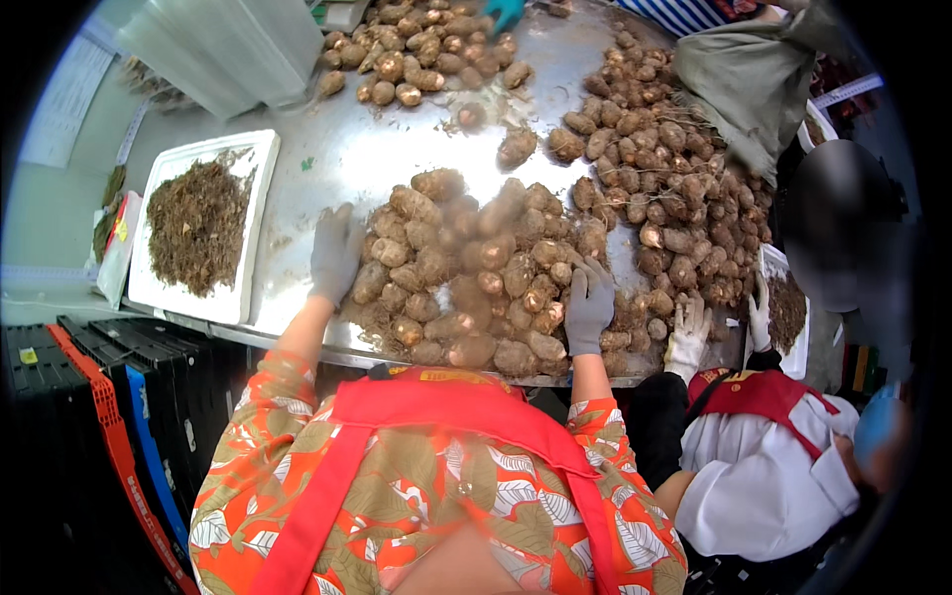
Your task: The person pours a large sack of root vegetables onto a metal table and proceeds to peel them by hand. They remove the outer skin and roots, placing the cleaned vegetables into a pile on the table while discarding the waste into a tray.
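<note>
A heap of brown, hairy taro corms (513,279) lies on the metal table before me, some with pale pinkish cut ends. My left hand (336,253), in a grey glove, rests along the heap's left side with its fingers stretched forward. At the right side, my right hand (590,306), gloved alike, lies against the corms with fingers extended. Neither hand has a corm in its grasp. Blur on the view hides part of the heap's middle.
A white foam tray (253,245) of brown scraps stands left. A larger corm pile (669,186) spreads right, below a grey-green sack (751,82). Beside me, a co-worker's white-gloved hand (690,331) touches the table edge. Across, a teal-gloved hand (507,13) reaches over more corms (428,52). Black crates (149,387) stand lower left.
</note>
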`<state>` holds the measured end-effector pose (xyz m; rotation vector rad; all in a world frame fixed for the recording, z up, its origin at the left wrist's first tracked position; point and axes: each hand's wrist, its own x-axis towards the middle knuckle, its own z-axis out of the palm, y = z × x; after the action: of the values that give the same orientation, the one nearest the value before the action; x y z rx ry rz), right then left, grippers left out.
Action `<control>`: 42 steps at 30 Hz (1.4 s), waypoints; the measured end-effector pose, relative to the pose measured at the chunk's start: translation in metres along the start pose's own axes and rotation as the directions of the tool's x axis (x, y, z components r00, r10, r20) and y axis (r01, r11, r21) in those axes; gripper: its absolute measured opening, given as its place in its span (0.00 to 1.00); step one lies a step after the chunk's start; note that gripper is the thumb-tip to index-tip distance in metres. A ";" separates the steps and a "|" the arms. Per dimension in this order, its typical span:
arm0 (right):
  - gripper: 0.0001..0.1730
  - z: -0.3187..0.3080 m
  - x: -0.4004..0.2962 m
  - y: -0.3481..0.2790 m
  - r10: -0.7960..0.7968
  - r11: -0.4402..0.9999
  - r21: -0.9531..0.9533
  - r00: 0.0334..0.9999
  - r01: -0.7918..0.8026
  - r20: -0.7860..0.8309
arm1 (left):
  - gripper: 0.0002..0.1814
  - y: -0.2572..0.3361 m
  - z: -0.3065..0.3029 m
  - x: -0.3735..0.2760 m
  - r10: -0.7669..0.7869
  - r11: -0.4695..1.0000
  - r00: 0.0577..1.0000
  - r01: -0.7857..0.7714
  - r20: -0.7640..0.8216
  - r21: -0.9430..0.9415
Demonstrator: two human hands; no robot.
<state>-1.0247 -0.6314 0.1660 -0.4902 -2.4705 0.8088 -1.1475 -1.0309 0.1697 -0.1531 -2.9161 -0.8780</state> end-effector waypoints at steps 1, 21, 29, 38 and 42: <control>0.13 0.002 -0.002 0.001 -0.002 1.000 0.019 1.000 0.002 -0.006 | 0.26 -0.004 0.003 -0.006 0.039 0.999 0.999 -0.039 -0.026 0.027; 0.47 0.176 0.326 -0.076 0.074 0.973 0.182 0.943 -0.139 0.324 | 0.23 -0.006 0.002 -0.002 0.177 0.984 0.977 -0.180 -0.119 -0.014; 0.51 0.272 0.374 -0.061 0.069 0.989 -0.151 0.892 -0.001 0.446 | 0.26 -0.010 -0.006 -0.004 0.126 0.990 0.990 -0.129 -0.059 -0.049; 0.49 0.176 0.288 -0.126 -0.188 0.962 0.268 0.853 0.059 0.487 | 0.24 -0.014 -0.005 -0.008 0.148 0.987 0.984 -0.153 -0.098 -0.045; 0.49 0.089 0.219 -0.157 -0.196 0.777 0.615 0.875 -0.137 0.442 | 0.24 -0.013 0.001 -0.001 0.198 0.976 0.974 -0.206 -0.109 -0.070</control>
<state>-1.2806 -0.6879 0.2757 0.0216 -2.3820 1.8510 -1.1485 -1.0414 0.1618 -0.3917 -2.7130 -0.9398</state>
